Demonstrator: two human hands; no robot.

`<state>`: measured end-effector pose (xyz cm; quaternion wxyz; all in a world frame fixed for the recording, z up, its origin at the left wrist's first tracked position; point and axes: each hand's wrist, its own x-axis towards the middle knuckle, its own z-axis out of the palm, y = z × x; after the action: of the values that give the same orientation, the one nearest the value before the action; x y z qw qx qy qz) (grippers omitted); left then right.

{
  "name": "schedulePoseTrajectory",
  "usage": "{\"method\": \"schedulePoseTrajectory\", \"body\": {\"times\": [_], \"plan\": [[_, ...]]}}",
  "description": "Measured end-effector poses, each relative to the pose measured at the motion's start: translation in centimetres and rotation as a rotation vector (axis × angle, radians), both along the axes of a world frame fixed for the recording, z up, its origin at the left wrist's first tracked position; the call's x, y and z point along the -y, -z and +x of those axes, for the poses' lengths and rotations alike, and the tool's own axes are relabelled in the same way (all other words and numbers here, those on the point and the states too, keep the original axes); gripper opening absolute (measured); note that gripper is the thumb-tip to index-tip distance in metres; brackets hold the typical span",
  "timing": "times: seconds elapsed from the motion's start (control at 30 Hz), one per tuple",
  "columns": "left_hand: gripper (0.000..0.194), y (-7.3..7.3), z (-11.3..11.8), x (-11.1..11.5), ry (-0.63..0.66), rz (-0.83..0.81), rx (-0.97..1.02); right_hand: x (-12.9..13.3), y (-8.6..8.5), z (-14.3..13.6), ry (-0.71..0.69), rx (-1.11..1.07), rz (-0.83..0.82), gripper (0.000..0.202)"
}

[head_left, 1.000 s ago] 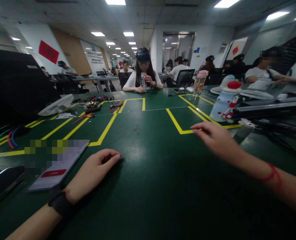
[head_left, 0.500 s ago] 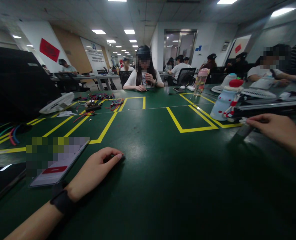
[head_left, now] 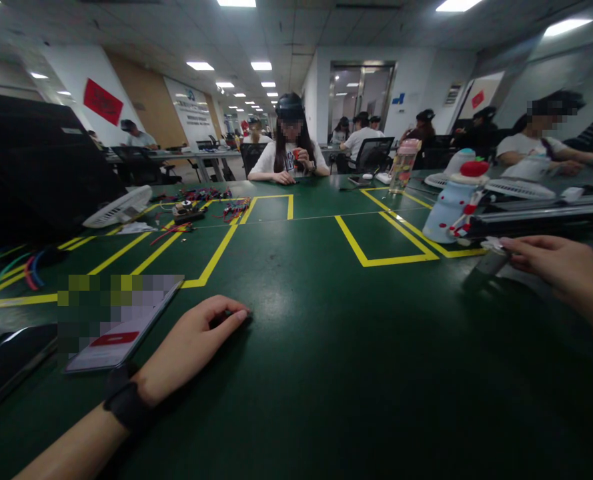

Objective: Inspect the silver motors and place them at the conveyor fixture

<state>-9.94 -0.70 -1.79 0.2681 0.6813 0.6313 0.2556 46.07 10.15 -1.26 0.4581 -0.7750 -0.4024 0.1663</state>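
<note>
My left hand [head_left: 196, 343] rests on the green table [head_left: 316, 373], thumb and fingertips pressed together; whatever lies between them, if anything, is too small to make out. Left of it lies a phone or tablet [head_left: 126, 333] with a red button on its screen. Over at the right, my right hand [head_left: 559, 263] pinches the white top of a small grey object [head_left: 492, 261], close to the table surface. Just behind that object stands a light-blue bottle [head_left: 443, 213] with a red and white top.
Wires and small electronic parts [head_left: 189, 210] lie at the back left beside a white fan [head_left: 119, 208]. A dark box [head_left: 36, 167] fills the left. A pink-lidded bottle [head_left: 403, 167] stands farther back. Across the table sits a person [head_left: 289, 143]. Yellow tape [head_left: 401, 261] marks the tabletop.
My right hand and the grey object have shifted slightly right and down. My left hand keeps its pose. The view has moved a little.
</note>
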Motion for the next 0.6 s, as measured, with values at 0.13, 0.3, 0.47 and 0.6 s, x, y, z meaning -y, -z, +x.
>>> {"method": "schedulePoseTrajectory", "body": {"times": [0.13, 0.3, 0.47, 0.6], "plan": [[0.033, 0.0, -0.1, 0.1, 0.014, -0.007, -0.042, 0.2, -0.4, -0.2, -0.019, 0.074, -0.050, 0.032], [0.033, 0.1, -0.1, 0.0, 0.020, -0.004, -0.054, 0.8, -2.0, -0.2, -0.040, 0.342, -0.162, 0.024], [0.035, 0.1, -0.1, 0.1, 0.040, -0.002, -0.059, 0.6, -1.7, 0.5, -0.037, 0.541, -0.169, 0.038], [0.036, 0.3, -0.3, -0.1, 0.039, -0.015, -0.065, 0.1, -0.3, 1.5, -0.058, 0.317, -0.136, 0.035]]}}
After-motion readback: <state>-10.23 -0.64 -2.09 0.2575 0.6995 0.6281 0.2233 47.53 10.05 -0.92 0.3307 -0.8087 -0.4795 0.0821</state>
